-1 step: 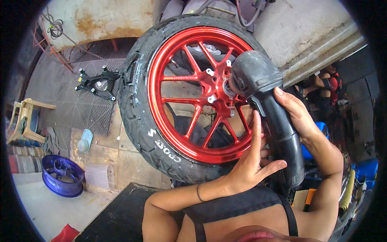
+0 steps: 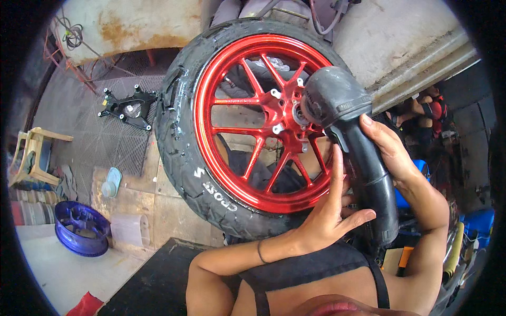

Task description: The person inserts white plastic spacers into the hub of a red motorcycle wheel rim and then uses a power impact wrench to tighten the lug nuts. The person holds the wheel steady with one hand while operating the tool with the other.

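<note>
A black angled power tool (image 2: 366, 168) with a bulky rounded head lies slantwise in front of me. Its head covers part of the hub of a red spoked wheel (image 2: 255, 150). The wheel carries a black tyre (image 2: 182, 152) with white lettering on its side. My left hand (image 2: 329, 203) grips the tool's handle from the left, index finger stretched along it near a lever and thumb across the front; the other fingers are partly hidden. My right hand (image 2: 390, 150) holds the tool from the right, thumb near its neck and fingers out of sight behind it.
A purple wheel rim (image 2: 81, 231), a blue-lidded container (image 2: 110, 184) and a clear plastic tub (image 2: 132, 230) stand at the left. Beyond them are a black metal bracket (image 2: 129, 109) and a yellowish stool (image 2: 37, 158). A person (image 2: 432, 110) sits at the far right.
</note>
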`<state>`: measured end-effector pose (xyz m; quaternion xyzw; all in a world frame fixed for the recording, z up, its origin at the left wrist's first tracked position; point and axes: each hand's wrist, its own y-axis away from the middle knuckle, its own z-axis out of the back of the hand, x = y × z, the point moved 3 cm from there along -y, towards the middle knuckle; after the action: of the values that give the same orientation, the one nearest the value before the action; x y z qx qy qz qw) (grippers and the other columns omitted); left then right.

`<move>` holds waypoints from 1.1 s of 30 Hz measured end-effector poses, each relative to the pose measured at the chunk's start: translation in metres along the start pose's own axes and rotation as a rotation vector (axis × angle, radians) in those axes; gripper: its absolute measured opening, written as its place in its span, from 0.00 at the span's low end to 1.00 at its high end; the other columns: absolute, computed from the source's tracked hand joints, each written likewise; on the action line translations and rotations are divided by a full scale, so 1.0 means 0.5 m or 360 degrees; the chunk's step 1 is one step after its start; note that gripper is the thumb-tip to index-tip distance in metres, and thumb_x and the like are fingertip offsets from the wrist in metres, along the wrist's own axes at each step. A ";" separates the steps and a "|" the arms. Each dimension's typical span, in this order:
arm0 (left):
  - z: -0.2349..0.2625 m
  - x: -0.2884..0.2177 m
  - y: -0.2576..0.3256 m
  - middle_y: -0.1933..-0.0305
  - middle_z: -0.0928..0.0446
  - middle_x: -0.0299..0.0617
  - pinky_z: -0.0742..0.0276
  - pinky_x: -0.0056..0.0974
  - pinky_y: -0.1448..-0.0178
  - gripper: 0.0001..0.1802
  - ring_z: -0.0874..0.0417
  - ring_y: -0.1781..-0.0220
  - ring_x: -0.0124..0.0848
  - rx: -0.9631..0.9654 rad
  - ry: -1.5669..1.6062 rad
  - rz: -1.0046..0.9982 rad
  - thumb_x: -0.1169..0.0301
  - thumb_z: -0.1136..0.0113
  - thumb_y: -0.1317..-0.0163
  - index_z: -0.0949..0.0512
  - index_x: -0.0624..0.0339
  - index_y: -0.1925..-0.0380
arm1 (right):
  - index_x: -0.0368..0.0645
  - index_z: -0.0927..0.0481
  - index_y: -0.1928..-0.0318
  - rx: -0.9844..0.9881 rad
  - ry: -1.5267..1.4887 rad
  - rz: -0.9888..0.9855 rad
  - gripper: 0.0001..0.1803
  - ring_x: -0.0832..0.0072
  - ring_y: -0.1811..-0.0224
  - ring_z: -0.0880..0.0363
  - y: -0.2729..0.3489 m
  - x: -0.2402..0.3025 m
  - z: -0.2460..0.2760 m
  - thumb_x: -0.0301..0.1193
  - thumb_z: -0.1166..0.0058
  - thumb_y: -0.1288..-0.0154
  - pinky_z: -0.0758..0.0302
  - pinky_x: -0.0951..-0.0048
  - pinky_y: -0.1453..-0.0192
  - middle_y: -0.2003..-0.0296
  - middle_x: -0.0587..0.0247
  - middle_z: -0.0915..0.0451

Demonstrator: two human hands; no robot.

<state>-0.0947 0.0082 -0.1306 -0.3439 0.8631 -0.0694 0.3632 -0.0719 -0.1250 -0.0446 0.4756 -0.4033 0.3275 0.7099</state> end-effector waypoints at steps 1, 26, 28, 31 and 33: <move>0.002 0.002 -0.002 0.24 0.53 0.58 0.27 0.44 0.35 0.63 0.33 0.30 0.43 0.0039 -0.0043 -0.0001 0.77 0.39 0.34 0.89 0.41 0.30 | 0.33 0.20 0.52 0.0006 -0.0014 -0.0002 0.32 0.74 0.73 0.16 0.004 0.003 -0.004 0.55 0.52 0.29 0.19 0.76 0.67 0.67 0.56 0.16; 0.007 0.006 0.003 0.22 0.55 0.58 0.30 0.47 0.32 0.65 0.36 0.28 0.44 0.0024 -0.0093 0.0004 0.78 0.39 0.35 0.90 0.38 0.31 | 0.34 0.20 0.51 0.0025 0.0070 -0.0005 0.32 0.76 0.71 0.18 0.009 0.016 -0.015 0.55 0.53 0.28 0.21 0.77 0.66 0.65 0.58 0.16; 0.006 0.005 0.002 0.23 0.55 0.58 0.30 0.46 0.33 0.65 0.35 0.28 0.44 0.0034 -0.0133 -0.0016 0.78 0.39 0.35 0.90 0.38 0.31 | 0.34 0.20 0.51 0.0046 0.0056 0.0003 0.32 0.76 0.70 0.18 0.009 0.015 -0.015 0.55 0.53 0.28 0.21 0.77 0.65 0.65 0.58 0.16; 0.003 0.004 0.000 0.23 0.55 0.58 0.29 0.46 0.33 0.65 0.35 0.28 0.44 0.0051 -0.0128 -0.0024 0.78 0.39 0.35 0.90 0.38 0.31 | 0.34 0.20 0.50 -0.0028 0.0039 -0.0022 0.32 0.77 0.70 0.18 0.014 0.010 -0.010 0.56 0.53 0.28 0.21 0.77 0.64 0.64 0.57 0.16; 0.003 0.005 0.000 0.23 0.55 0.58 0.29 0.46 0.33 0.65 0.35 0.28 0.44 0.0045 -0.0098 -0.0006 0.78 0.39 0.35 0.90 0.38 0.31 | 0.34 0.20 0.50 -0.0055 0.0069 -0.0006 0.32 0.77 0.70 0.18 0.010 0.012 -0.012 0.56 0.53 0.28 0.21 0.77 0.65 0.64 0.57 0.16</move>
<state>-0.0948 0.0068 -0.1329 -0.3423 0.8499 -0.0716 0.3941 -0.0716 -0.1171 -0.0387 0.4567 -0.3925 0.3294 0.7272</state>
